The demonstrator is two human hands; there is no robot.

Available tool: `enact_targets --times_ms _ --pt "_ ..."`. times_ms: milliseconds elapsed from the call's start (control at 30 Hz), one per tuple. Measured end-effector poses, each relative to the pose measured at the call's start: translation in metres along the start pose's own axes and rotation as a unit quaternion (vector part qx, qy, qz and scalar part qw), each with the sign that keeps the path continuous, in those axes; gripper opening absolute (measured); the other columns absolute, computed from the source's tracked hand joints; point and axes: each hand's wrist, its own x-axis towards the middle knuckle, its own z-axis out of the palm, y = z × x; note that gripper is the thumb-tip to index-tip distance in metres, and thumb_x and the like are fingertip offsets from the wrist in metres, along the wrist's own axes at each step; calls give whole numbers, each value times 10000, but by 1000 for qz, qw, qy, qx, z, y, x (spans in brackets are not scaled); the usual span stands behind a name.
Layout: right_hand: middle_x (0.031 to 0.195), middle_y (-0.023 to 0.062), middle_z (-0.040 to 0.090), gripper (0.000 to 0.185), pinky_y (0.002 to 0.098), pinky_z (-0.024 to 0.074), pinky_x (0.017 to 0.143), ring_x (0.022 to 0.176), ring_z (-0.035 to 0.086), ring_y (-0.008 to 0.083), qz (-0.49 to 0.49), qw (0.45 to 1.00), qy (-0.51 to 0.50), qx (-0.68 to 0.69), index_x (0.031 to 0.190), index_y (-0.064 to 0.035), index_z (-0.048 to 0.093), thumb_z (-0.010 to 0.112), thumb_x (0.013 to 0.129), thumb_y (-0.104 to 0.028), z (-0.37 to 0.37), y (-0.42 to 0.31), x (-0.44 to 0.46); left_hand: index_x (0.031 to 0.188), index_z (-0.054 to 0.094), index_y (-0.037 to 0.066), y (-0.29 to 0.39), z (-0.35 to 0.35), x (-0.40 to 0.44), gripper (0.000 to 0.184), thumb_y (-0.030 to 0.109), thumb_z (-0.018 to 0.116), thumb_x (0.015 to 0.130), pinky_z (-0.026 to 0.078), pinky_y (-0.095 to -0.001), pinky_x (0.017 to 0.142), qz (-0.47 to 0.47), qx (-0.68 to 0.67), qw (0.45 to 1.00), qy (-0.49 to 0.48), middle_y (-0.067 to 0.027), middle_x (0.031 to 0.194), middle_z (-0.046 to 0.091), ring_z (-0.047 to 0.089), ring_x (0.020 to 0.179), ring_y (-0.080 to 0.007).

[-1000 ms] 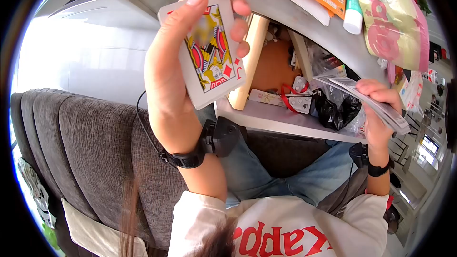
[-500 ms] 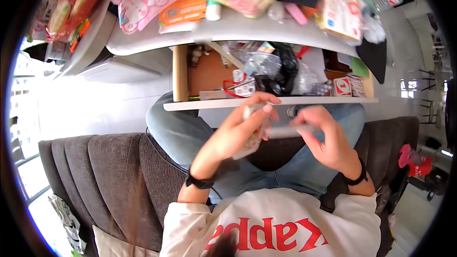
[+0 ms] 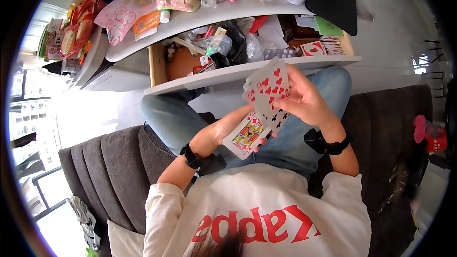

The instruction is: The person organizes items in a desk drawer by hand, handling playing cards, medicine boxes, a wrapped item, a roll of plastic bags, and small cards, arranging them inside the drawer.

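Two grips closed, frame centre: left hand (image 3: 231, 123) holds the jack-faced stack (image 3: 246, 135), right hand (image 3: 308, 101) pinches the fanned cards (image 3: 268, 84) overlapping it. Risk: light thumb pressure could let some slip onto the jeans (image 3: 164, 116); strays might reach the open drawer (image 3: 214, 80), upper centre.

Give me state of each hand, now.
Left hand: closed, holding a jack card face up; can't tell how many lie beneath.
Right hand: closed, holding several overlapping cards, hearts showing.
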Motion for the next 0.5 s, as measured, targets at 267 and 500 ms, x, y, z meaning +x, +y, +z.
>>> enact_targets --times_ms 267,500 --pt "1069 82 521 541 331 446 759 849 528 246 -82 900 -287 -317 1258 -121 485 576 748 33 44 21 -8 1095 558 34 -26 6 -7 687 644 348 860 508 -318 661 -18 61 991 114 -154 943 623 606 748 -213" --pt "1111 87 495 534 415 335 948 1063 443 254 -190 842 -203 -462 1205 -122 523 648 690 -54 56 51 -30 1108 545 3 -51 16 -28 784 703 356 811 519 -321 692 131 268 921 253 -162 938 622 619 797 -237"
